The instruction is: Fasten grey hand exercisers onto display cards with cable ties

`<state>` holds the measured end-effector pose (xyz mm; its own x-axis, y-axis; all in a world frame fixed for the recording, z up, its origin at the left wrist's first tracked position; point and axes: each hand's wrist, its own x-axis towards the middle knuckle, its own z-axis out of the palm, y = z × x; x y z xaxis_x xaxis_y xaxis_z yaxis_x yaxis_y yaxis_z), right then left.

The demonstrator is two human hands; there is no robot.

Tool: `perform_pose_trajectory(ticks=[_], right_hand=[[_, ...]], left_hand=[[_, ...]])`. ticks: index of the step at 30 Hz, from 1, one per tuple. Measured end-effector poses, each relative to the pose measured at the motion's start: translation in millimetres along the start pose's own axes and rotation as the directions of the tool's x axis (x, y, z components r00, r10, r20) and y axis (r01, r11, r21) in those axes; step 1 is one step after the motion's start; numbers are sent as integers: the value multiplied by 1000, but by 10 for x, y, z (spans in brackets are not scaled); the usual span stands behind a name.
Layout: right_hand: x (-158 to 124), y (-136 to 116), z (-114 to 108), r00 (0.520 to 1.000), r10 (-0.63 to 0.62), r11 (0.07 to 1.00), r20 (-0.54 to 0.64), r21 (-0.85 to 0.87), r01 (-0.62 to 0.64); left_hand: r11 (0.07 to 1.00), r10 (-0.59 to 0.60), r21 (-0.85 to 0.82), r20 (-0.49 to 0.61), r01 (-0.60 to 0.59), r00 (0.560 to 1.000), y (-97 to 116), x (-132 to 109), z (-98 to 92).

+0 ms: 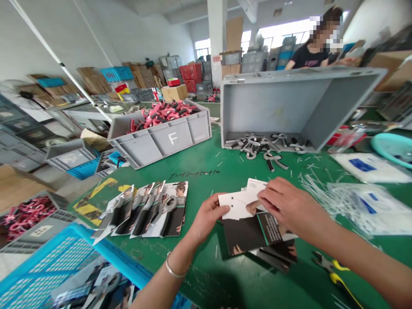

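Observation:
A printed backing card (pixel 246 229), white at the top with small punched holes and black below, is between my hands over the table. My left hand (pixel 207 216) pinches its upper left edge, thumb on the face. At the upper right, the fingers of my right hand (pixel 283 201) are closed on the card; whether they hold anything else is hidden. Beneath it lies a stack of similar cards (pixel 278 255). To the left, several cards with grey-and-black hand tools (pixel 167 210) attached lean in a row. Yellow-handled cutting pliers (pixel 331 268) lie below my right forearm.
A grey crate on its side (pixel 267 105) spills grey-and-black hand tools (pixel 257 143). Red-and-black tools fill another grey crate (pixel 161 143). White cable ties (pixel 334 201) and plastic bags (pixel 383 206) lie at right. A blue basket (pixel 58 262) stands front left. Another person (pixel 310 56) is behind the crate.

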<state>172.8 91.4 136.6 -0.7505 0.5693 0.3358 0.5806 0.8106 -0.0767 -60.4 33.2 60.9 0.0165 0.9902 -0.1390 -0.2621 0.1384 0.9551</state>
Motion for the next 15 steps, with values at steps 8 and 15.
perform_pose_trajectory(ticks=[8, 15], right_hand=[[137, -112, 34, 994, -66, 984, 90, -158, 80], [357, -204, 357, 984, -71, 962, 162, -250, 110]], left_hand=[[999, 18, -27, 4, -18, 1000, -14, 40, -50], [992, -11, -124, 69, 19, 998, -294, 278, -208]])
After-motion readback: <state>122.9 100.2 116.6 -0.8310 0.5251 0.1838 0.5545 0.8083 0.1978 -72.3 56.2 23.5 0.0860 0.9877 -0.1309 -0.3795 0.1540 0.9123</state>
